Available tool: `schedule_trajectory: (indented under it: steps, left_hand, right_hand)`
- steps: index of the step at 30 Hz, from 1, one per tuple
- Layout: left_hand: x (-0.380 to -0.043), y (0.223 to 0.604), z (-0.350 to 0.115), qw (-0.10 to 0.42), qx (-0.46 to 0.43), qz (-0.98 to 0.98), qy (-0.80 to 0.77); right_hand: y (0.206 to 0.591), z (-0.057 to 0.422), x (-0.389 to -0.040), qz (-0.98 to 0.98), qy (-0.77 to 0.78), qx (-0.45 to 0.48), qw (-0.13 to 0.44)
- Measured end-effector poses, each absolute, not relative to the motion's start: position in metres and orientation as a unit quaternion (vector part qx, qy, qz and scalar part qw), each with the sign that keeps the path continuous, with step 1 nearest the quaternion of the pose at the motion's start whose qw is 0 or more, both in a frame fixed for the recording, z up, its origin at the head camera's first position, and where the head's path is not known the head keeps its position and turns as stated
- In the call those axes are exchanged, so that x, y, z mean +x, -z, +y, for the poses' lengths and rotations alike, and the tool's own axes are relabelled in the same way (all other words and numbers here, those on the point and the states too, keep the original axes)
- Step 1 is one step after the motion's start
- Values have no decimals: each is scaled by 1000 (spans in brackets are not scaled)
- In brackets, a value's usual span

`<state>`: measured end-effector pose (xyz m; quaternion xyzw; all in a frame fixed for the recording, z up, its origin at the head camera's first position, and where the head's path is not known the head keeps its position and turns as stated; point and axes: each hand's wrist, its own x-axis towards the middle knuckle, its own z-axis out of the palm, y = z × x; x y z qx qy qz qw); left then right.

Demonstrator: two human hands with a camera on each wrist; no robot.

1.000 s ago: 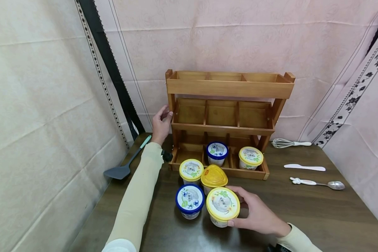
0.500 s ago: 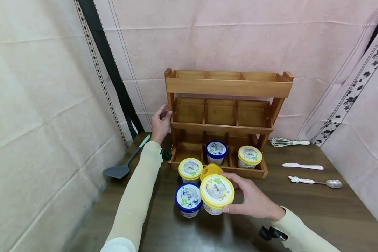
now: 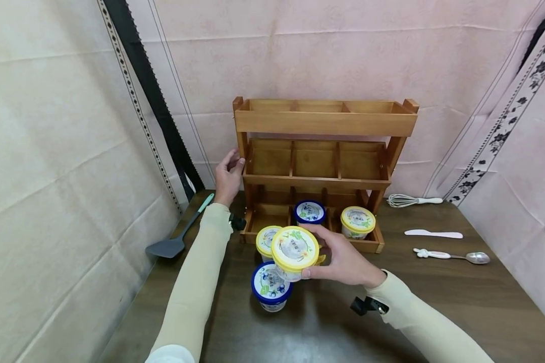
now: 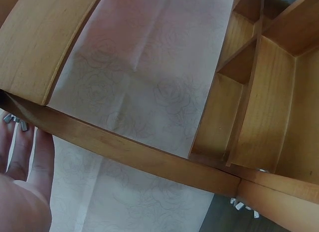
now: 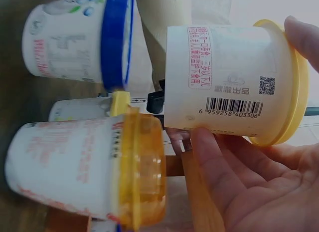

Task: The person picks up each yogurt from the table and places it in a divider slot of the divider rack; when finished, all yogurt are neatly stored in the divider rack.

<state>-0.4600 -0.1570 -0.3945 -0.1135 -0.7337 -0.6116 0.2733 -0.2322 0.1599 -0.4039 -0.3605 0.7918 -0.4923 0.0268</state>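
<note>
My right hand grips a round tub with a yellow lid between thumb and fingers. It is held up off the table, and the right wrist view shows the barcode on its white side. Below and beside it are a blue-lidded tub, another yellow-lidded tub and a tub with a domed, see-through yellow lid, mostly hidden in the head view. At the left side post of the wooden shelf rack, my left hand touches the wood with nearly straight fingers, close to a wing nut.
On the rack's bottom tier stand a blue-lidded tub and a yellow-lidded tub. A grey spatula lies at the left. To the right are a whisk, a white knife and a spoon. Cloth hangs behind.
My right hand has lifted the yellow-lidded tub from the table and carried it left and toward the rack, over the other tubs. The left hand has stayed at the post.
</note>
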Motion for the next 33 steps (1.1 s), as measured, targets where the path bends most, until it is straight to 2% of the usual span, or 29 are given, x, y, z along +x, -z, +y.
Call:
schedule_trajectory:
  steps: [13, 20, 33]
  left_hand:
    - [-459, 400, -160, 274, -112, -736, 609]
    - [-457, 398, -159, 272, -104, -740, 606]
    - [-458, 394, -157, 280, -119, -733, 608]
  right_hand:
    - [390, 136, -274, 799, 490, -348, 22]
    - [383, 128, -299, 816, 471, -333, 42]
    - [392, 118, -356, 839, 446, -305, 66]
